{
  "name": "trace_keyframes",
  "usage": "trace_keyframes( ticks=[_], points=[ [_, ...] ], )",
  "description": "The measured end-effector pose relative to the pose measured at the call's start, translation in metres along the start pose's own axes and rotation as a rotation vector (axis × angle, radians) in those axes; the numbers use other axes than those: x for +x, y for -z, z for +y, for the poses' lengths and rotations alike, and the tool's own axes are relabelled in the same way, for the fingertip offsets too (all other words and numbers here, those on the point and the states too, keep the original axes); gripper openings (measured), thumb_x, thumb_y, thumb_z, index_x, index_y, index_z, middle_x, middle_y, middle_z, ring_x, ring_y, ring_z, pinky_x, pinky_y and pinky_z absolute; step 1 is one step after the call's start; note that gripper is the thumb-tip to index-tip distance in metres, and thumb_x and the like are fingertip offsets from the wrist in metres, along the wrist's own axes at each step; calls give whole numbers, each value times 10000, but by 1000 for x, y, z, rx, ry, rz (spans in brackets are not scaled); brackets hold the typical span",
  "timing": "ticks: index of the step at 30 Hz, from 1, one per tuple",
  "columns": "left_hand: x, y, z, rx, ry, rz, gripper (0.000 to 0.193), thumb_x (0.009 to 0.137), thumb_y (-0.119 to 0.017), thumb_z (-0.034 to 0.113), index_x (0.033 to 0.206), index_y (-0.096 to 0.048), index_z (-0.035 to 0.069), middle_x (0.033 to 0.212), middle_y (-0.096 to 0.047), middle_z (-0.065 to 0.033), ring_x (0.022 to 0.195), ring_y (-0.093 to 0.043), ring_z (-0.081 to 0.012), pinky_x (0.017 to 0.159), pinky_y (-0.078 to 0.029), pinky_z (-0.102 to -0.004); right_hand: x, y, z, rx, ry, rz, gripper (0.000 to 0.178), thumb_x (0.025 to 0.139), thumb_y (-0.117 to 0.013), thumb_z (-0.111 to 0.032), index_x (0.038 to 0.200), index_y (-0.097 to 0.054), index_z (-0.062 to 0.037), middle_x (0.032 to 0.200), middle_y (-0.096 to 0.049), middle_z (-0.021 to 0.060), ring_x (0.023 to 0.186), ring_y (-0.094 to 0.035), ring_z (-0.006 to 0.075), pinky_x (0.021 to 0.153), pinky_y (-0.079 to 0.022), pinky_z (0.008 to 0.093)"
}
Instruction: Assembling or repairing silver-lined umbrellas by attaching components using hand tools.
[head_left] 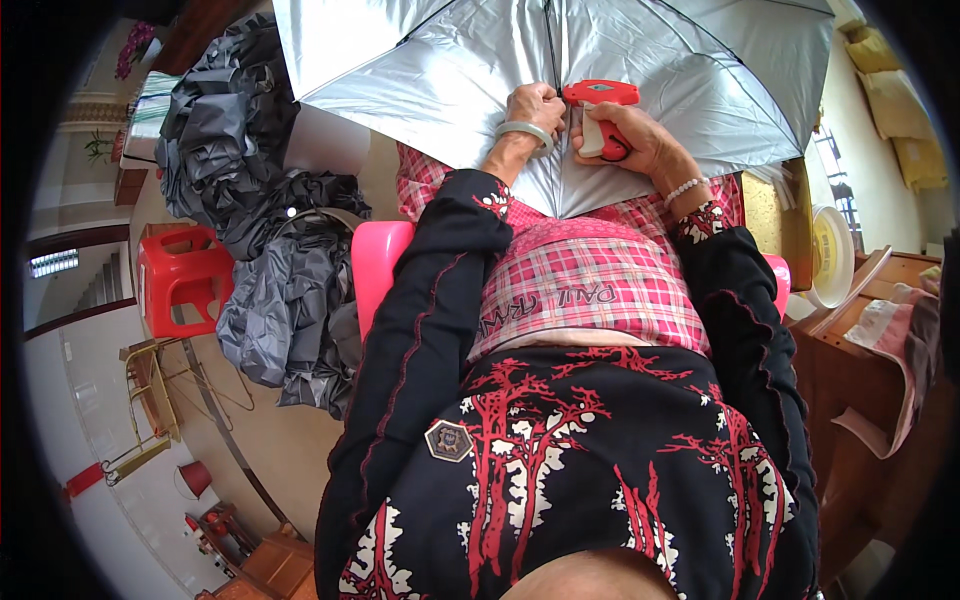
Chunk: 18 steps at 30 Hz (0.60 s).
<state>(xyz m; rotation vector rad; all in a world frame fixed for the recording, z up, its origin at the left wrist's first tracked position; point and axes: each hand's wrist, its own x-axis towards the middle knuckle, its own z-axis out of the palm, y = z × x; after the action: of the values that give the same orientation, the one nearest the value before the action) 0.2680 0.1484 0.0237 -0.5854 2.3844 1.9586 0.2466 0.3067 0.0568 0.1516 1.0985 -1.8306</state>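
Observation:
An opened silver umbrella canopy (420,105) with thin dark ribs lies across my lap, over a pink plaid apron (580,300). Near its middle rib, my left hand (535,110) has its fingers closed in a pinch on the canopy; the exact spot under the fingertips is hidden. My right hand (645,140) is wrapped round the white and red grip of a tagging gun (602,93). The gun's red nose points left and reaches close to the left fingertips, above the silver cloth.
Crumpled dark grey cloth (225,150) is heaped at the left, with more grey cloth (285,300) below it. Beside these stands a red plastic stool (180,280). A pink chair (378,262) is under me. On the right are a white bucket (832,257) and wooden furniture (860,375).

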Motion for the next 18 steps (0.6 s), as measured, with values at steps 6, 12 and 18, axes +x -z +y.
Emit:
trace_keyframes(
  ticks=[6,12,18],
  points=[
    [1,2,0,-3,5,-38,149,732,-510,40,819,-605,-34,549,-581,-112,397,-545,-156,354,-436,-282,14,9,2,-45,5,20,214,812,-478,-123,971,-462,20,767,-567,138,643,-594,245,564,-530,394],
    [3,-3,1,-37,76,-6,137,728,-502,40,793,-601,-28,554,-588,-118,400,-557,-175,362,-443,-292,22,11,6,-212,71,68,164,817,-492,-137,876,-516,14,701,-575,89,582,-589,211,521,-512,351],
    [13,-12,-3,147,21,73,129,717,-514,69,751,-595,-25,567,-599,-123,447,-590,-194,413,-471,-308,-4,-13,2,-176,205,168,182,797,-512,-142,850,-520,32,696,-572,119,571,-588,200,448,-473,323]
  ],
)
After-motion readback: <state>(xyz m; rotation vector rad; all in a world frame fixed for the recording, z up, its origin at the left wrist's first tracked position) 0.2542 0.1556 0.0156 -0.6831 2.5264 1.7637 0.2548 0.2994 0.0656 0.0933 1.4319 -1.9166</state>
